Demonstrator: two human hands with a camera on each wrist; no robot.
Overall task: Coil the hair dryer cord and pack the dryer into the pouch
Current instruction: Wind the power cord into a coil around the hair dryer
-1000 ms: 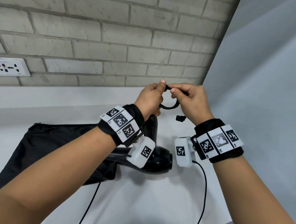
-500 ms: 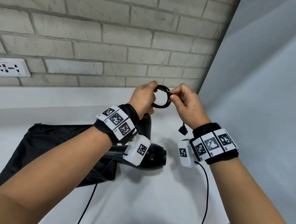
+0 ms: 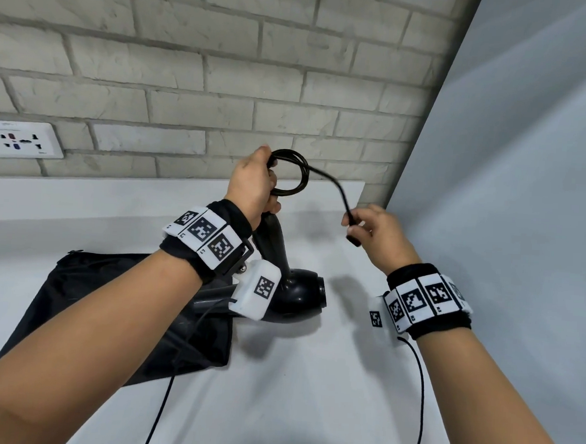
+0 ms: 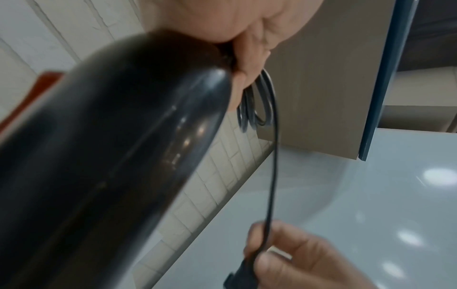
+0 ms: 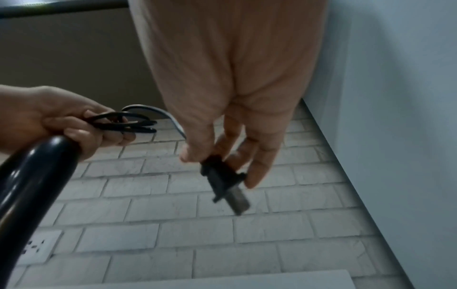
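— Operator A: I am reading the head view as looking forward and down over both forearms at the white counter [image 3: 309,377] and brick wall [image 3: 224,80].

— Operator B: I am seeing the left wrist camera sitting very near the dryer handle [image 4: 111,156], facing along it toward the right hand [image 4: 296,258].

— Operator A: The right wrist camera is facing the wall socket [image 5: 39,246]. All three views are sharing the coiled cord [image 3: 289,173].
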